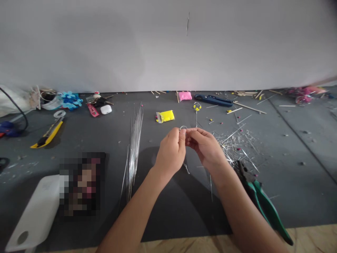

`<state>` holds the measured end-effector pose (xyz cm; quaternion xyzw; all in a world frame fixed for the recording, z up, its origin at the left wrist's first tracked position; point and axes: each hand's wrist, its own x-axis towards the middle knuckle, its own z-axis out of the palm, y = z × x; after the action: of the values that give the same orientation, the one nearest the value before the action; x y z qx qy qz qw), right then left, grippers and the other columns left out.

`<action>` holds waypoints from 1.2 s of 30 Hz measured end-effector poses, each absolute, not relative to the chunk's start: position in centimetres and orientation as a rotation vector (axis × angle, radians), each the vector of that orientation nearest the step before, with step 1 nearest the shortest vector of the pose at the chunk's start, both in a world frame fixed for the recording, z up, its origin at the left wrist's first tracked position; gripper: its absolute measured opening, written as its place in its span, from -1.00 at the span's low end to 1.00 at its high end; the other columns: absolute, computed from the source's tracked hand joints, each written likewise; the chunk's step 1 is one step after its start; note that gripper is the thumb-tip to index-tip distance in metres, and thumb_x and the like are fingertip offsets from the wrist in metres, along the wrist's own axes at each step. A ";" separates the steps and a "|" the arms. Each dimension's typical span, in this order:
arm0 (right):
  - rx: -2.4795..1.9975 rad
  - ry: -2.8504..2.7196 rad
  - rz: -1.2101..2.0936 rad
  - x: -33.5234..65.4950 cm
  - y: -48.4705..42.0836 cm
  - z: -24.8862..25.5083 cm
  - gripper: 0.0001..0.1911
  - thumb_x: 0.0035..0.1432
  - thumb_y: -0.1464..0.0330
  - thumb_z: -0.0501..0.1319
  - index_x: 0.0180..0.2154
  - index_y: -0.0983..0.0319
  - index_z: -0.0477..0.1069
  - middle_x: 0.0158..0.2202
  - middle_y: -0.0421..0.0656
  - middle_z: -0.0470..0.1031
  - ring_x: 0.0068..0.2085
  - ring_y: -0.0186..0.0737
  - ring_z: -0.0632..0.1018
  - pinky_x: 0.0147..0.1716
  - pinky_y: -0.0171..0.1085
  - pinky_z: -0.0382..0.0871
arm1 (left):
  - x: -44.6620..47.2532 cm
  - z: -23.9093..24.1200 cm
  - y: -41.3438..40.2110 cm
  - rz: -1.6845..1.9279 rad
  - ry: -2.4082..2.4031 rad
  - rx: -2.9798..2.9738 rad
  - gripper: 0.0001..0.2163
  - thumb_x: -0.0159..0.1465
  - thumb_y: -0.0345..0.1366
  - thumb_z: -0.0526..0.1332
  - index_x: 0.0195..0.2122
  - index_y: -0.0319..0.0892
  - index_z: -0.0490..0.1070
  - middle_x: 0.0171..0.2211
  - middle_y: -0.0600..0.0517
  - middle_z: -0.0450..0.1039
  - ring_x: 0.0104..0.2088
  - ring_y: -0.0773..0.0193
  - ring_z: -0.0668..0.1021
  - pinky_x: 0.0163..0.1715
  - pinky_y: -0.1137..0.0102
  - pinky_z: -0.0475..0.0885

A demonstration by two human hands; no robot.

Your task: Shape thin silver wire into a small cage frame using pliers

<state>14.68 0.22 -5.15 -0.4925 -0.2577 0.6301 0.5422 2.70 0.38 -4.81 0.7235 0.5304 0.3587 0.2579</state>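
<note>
My left hand (171, 151) and my right hand (204, 146) meet over the dark mat, fingers pinched together on a thin silver wire (183, 128) that loops just above my fingertips. A short tail of the wire (186, 168) hangs down between my wrists. A bundle of long straight wires (134, 140) lies on the mat left of my left hand. Green-handled pliers (259, 196) rest by my right forearm.
Cut wire scraps (237, 144) litter the mat at the right. A yellow packet (165, 116), a pink packet (185, 96), a blue tool (213, 100), a yellow utility knife (48, 134) and a white earbud case (106, 109) lie further back. A white device (34, 214) sits near left.
</note>
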 end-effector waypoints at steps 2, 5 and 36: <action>-1.169 -0.618 1.501 14.7 0.2 -5.0 -0.92 -0.03 0.34 0.32 -0.50 0.22 0.51 -0.56 -0.27 0.39 -0.49 -0.38 0.37 -0.38 -0.28 0.29 | 2.7 -4.7 0.3 0.973 1.438 1.951 -0.70 0.41 -0.19 -0.09 -0.45 -0.13 0.21 -0.48 0.01 0.42 -0.45 0.29 0.47 -0.44 0.36 0.31; -1.160 -0.631 1.504 14.7 0.0 -4.7 -0.93 -0.04 0.36 0.31 -0.52 0.21 0.51 -0.55 -0.27 0.39 -0.49 -0.37 0.35 -0.38 -0.27 0.28 | 2.8 -4.5 0.1 0.974 1.431 1.948 -0.70 0.41 -0.19 -0.10 -0.44 -0.13 0.21 -0.47 0.00 0.43 -0.44 0.28 0.48 -0.43 0.35 0.31; -0.975 -0.773 1.733 16.3 -0.6 -3.0 -0.78 0.19 0.41 0.18 -0.51 0.22 0.43 -0.46 -0.23 0.29 -0.38 -0.33 0.33 -0.30 -0.33 0.26 | 3.0 -3.6 -0.4 1.016 1.302 1.964 -0.72 0.41 -0.22 -0.08 -0.47 -0.12 0.12 -0.52 0.05 0.34 -0.48 0.33 0.41 -0.46 0.38 0.29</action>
<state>16.35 -0.62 -2.99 -0.4002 -0.3172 0.7114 0.4829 2.98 -0.38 -3.63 0.7339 0.4864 0.3798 0.2839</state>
